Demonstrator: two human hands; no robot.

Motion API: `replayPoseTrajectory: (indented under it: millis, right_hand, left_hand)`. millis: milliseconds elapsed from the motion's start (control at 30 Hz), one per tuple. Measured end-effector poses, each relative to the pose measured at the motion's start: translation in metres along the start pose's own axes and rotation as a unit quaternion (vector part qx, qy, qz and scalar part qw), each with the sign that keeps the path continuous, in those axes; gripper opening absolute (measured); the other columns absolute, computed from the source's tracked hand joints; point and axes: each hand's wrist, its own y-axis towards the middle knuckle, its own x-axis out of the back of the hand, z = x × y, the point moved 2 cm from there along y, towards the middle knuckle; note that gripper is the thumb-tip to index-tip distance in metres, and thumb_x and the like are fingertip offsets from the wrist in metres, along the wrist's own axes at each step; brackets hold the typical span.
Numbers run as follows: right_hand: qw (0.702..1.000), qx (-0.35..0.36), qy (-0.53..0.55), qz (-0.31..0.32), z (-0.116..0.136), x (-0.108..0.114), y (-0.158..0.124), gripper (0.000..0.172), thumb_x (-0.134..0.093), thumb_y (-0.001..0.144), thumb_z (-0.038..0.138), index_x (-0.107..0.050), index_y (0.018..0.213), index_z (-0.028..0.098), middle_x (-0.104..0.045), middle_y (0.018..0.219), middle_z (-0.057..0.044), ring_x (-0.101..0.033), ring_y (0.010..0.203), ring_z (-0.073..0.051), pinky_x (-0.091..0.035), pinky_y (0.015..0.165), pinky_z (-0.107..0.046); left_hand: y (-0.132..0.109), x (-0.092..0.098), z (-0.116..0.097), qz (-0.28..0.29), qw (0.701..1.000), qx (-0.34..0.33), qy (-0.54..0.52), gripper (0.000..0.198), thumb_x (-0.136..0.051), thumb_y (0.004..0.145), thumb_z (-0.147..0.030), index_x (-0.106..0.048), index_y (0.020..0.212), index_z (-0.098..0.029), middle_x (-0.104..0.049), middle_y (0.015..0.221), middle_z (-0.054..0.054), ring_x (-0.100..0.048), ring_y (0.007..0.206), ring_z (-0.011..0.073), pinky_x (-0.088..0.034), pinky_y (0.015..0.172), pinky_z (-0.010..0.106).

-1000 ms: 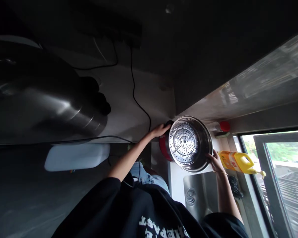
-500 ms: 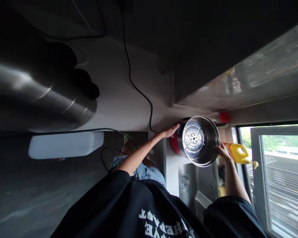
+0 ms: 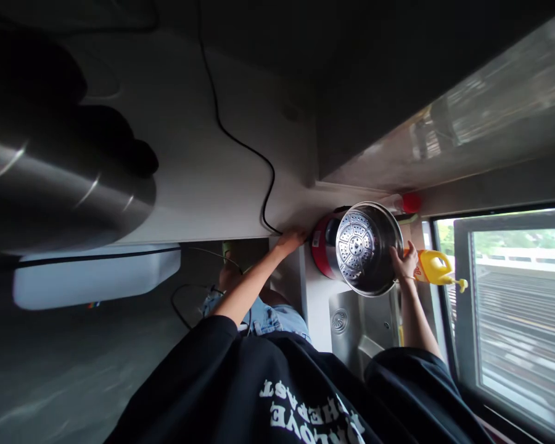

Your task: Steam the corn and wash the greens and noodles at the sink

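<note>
My right hand (image 3: pixel 405 261) grips the rim of a shiny steel steamer pot (image 3: pixel 382 246), with the thumb inside and the fingers outside. The pot is tilted so its perforated bottom (image 3: pixel 355 245) shows. Behind and left of it stands a red and black round appliance (image 3: pixel 321 248), partly covered by the pot. My left hand (image 3: pixel 293 240) is just left of that appliance, where a black cord (image 3: pixel 269 185) runs down to it. Its fingers look curled in; whatever they hold is hidden.
A steel sink (image 3: pixel 345 345) with a drain lies below the pot. Beyond my right hand is a yellow pump bottle (image 3: pixel 437 266) by the window (image 3: pixel 522 296). A red-capped container (image 3: pixel 411 203) stands behind the pot. An overhead cabinet (image 3: pixel 420 142) juts out above.
My left hand has drawn back left from the appliance's side to the cord. My right hand still holds the pot, its outer fingers now lifted more into view. The view has shifted slightly.
</note>
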Motion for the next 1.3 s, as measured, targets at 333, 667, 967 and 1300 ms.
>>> replayPoseTrajectory:
  millis: [333, 667, 967, 1300]
  right_hand:
    - [0.955, 0.277, -0.011, 0.107, 0.134, -0.055, -0.142, 0.037, -0.058, 0.089, 0.045, -0.064, 0.114, 0.018, -0.065, 0.098, -0.012, -0.056, 0.094, -0.027, -0.046, 0.088, -0.046]
    - [0.956, 0.269, -0.009, 0.118, 0.145, -0.073, -0.133, 0.024, -0.050, 0.092, 0.033, -0.057, 0.072, 0.022, -0.053, 0.071, -0.004, -0.046, 0.075, -0.021, -0.040, 0.071, -0.034]
    - [0.956, 0.267, 0.000, 0.122, 0.148, -0.073, -0.134, 0.025, -0.048, 0.092, 0.033, -0.052, 0.070, 0.022, -0.050, 0.070, -0.003, -0.044, 0.072, -0.019, -0.038, 0.070, -0.033]
    - [0.953, 0.269, 0.009, 0.139, 0.146, -0.064, -0.132, 0.034, -0.047, 0.093, 0.036, -0.040, 0.062, 0.023, -0.042, 0.064, 0.000, -0.040, 0.062, -0.016, -0.033, 0.060, -0.031]
  left_hand:
    - [0.005, -0.004, -0.004, 0.015, 0.999, 0.008, 0.041, 0.034, -0.062, 0.089, -0.024, -0.064, 0.121, -0.013, -0.067, 0.114, 0.014, -0.058, 0.110, 0.0271, -0.040, 0.097, 0.037]
    - [-0.007, 0.007, -0.006, -0.038, 0.997, 0.067, 0.002, 0.030, -0.063, 0.088, -0.031, -0.071, 0.113, -0.018, -0.066, 0.115, 0.015, -0.051, 0.114, 0.0324, -0.032, 0.099, 0.049]
    - [-0.002, -0.003, -0.002, -0.036, 0.999, 0.000, 0.013, 0.022, -0.061, 0.088, -0.026, -0.072, 0.105, -0.016, -0.067, 0.111, 0.014, -0.050, 0.117, 0.0310, -0.029, 0.105, 0.049]
    - [0.005, 0.002, 0.011, 0.004, 0.997, -0.077, -0.008, 0.021, -0.060, 0.088, -0.019, -0.071, 0.106, -0.017, -0.068, 0.115, 0.012, -0.054, 0.116, 0.0252, -0.033, 0.103, 0.042]
